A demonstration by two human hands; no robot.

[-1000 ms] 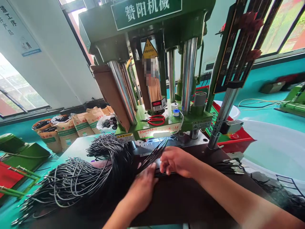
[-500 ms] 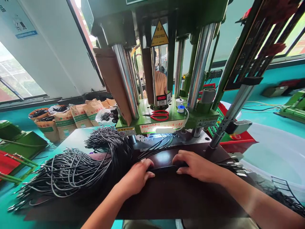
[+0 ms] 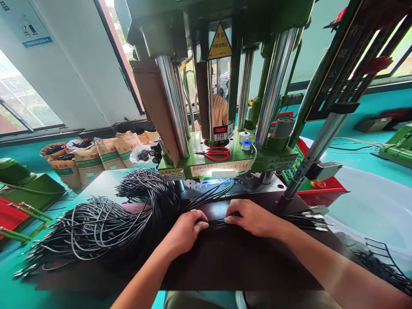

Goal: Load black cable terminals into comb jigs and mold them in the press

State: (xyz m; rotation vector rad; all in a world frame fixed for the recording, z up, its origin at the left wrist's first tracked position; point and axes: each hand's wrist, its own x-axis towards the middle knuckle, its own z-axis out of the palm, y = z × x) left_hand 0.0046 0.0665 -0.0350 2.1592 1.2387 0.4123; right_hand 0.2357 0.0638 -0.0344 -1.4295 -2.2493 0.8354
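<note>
Both hands are closed on a thin bundle of black cables (image 3: 216, 222) just above the dark brown tabletop (image 3: 244, 257). My left hand (image 3: 189, 225) pinches it on the left, and my right hand (image 3: 246, 216) pinches it a short way to the right. Past my right hand, the silver-tipped cable ends (image 3: 317, 221) stick out over the board. A large heap of black cables (image 3: 106, 227) with metal ends lies left of my left hand. Several more cables (image 3: 212, 193) run from the press bed toward the board.
A green press (image 3: 277, 159) with steel columns stands right in front. Red-handled scissors (image 3: 217, 153) and a blue-and-white spool (image 3: 246, 145) rest on its ledge. A white tub (image 3: 370, 193) is at right, a metal post (image 3: 317, 150) before it. Paper sacks (image 3: 104, 152) stand back left.
My hands have come slightly closer together, with the right one moving left and up. More of the cable bundle shows between them and beyond my right wrist. The view has shifted slightly.
</note>
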